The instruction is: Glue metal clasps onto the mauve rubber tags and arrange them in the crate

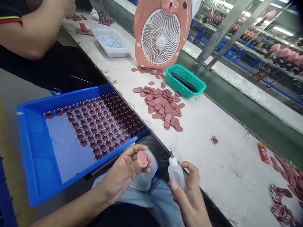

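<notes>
Two hands at work, one squeeze bottle (177, 177) and a few pink discs (142, 157), held apart above my lap.

My left hand (124, 167) is raised beside the blue tray (25, 154), thumb and fingers closed on the overlapping discs, their flat faces turned towards my view; small dark holes show near the lower edge. My right hand (191, 195) is wrapped around the translucent bottle, thumb along its near side, fingers behind it. The metal nozzle (171, 153) points upward, near the edge of the worktable (213, 167), and does not touch the discs. Whether the bottle is being squeezed cannot be told.

Within the tray, dark-red pieces (94, 130) stand in rows on a pale sheet (68, 148). On the worktable lies a loose disc pile (163, 105), with the green basket (175, 83) just beside it and the fan (161, 41) behind. Another person's forearm (40, 28) shows at upper left.

I judge the stage to be one of holding and positioning, nozzle and discs being separate. Any move bringing them together would call for tilting the bottle, a still left grip, the upper disc face left uncovered, and light pressure from my right fingers.
</notes>
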`<move>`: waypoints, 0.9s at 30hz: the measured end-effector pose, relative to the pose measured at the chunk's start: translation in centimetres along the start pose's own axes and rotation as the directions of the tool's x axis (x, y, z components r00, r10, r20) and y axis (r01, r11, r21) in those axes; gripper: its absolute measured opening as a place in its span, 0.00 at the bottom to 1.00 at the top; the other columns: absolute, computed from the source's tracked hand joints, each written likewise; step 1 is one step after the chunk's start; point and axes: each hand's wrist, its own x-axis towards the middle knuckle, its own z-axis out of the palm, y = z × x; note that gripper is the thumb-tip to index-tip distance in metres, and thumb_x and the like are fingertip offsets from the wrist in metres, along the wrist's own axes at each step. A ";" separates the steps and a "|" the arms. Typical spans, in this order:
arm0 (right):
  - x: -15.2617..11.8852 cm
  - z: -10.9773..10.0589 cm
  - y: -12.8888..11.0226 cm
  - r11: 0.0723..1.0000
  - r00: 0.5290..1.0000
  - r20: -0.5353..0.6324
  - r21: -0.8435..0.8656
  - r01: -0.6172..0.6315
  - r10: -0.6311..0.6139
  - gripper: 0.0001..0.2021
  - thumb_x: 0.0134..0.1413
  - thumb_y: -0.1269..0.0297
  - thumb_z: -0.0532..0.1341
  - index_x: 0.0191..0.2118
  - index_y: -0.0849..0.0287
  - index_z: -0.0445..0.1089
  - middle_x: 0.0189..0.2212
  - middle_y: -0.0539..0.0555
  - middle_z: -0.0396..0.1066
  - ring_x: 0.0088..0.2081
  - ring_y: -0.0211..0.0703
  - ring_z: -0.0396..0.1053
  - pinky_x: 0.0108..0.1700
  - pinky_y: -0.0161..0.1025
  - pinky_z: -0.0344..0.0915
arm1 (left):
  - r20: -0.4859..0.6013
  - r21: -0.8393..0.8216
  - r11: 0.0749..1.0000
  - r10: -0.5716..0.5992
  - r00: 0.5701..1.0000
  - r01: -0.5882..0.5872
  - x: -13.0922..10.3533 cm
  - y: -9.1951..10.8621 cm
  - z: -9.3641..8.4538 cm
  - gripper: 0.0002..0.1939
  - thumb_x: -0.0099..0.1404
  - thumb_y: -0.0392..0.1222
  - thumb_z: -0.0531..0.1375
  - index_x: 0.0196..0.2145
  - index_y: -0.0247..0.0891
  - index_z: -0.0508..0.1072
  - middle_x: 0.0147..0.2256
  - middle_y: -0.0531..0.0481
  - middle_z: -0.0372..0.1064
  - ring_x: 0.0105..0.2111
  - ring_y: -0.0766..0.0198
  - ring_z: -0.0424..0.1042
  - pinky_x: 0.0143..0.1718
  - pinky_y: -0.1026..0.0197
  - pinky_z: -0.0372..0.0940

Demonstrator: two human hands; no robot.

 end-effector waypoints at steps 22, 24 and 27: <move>0.4 -3.3 -0.3 0.935 0.817 -0.480 -0.021 0.354 -0.320 0.29 0.47 0.53 0.75 0.55 0.49 0.72 0.29 0.53 0.70 0.27 0.46 0.67 0.25 0.42 0.63 | 0.177 -0.158 0.964 -0.184 0.967 0.212 0.5 -2.2 -1.3 0.23 0.58 0.37 0.71 0.50 0.56 0.81 0.38 0.58 0.82 0.37 0.65 0.80 0.34 0.70 0.69; 0.2 -3.4 1.0 0.936 0.821 -0.464 -0.050 0.350 -0.332 0.30 0.50 0.49 0.73 0.57 0.51 0.70 0.31 0.54 0.72 0.27 0.48 0.70 0.25 0.43 0.65 | 0.176 -0.146 0.965 -0.192 0.965 0.219 0.7 -2.5 -1.5 0.22 0.58 0.40 0.72 0.49 0.58 0.81 0.38 0.59 0.82 0.36 0.65 0.80 0.34 0.71 0.70; 0.0 -2.9 2.6 0.945 0.861 -0.403 -0.040 0.324 -0.312 0.31 0.60 0.40 0.61 0.62 0.53 0.63 0.24 0.49 0.67 0.19 0.42 0.65 0.19 0.40 0.61 | 0.181 -0.129 0.969 -0.188 0.965 0.213 0.8 -2.6 -1.4 0.22 0.56 0.43 0.74 0.49 0.59 0.82 0.37 0.58 0.83 0.36 0.64 0.80 0.32 0.71 0.70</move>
